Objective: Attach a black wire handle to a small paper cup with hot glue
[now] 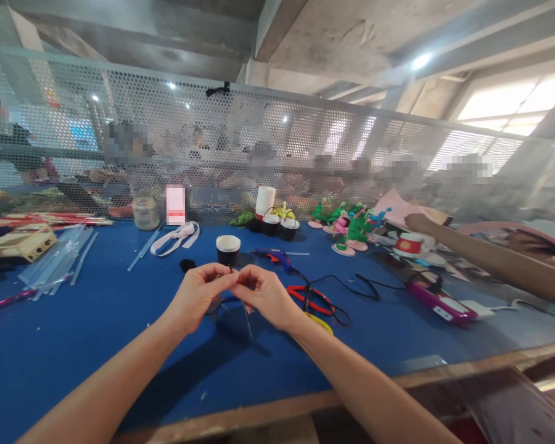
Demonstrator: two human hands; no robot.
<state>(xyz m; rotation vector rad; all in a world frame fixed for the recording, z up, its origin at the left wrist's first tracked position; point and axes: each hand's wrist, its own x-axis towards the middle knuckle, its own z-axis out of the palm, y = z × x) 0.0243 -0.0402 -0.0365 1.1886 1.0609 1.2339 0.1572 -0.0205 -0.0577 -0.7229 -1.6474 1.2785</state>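
Blue table (74, 333) with cup (228, 249), pliers (311, 300), glue sticks (58, 262).

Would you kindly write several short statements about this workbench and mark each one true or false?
1. The left hand and the right hand meet fingertip to fingertip above the blue table. True.
2. The black paper cup lies tipped on its side. False: it stands upright, just behind the hands.
3. A co-worker's arm reaches in from the right. True.
4. The red-handled pliers are in the right hand. False: they lie on the table, to the right of that hand.
5. A perforated metal screen stands behind the table. True.
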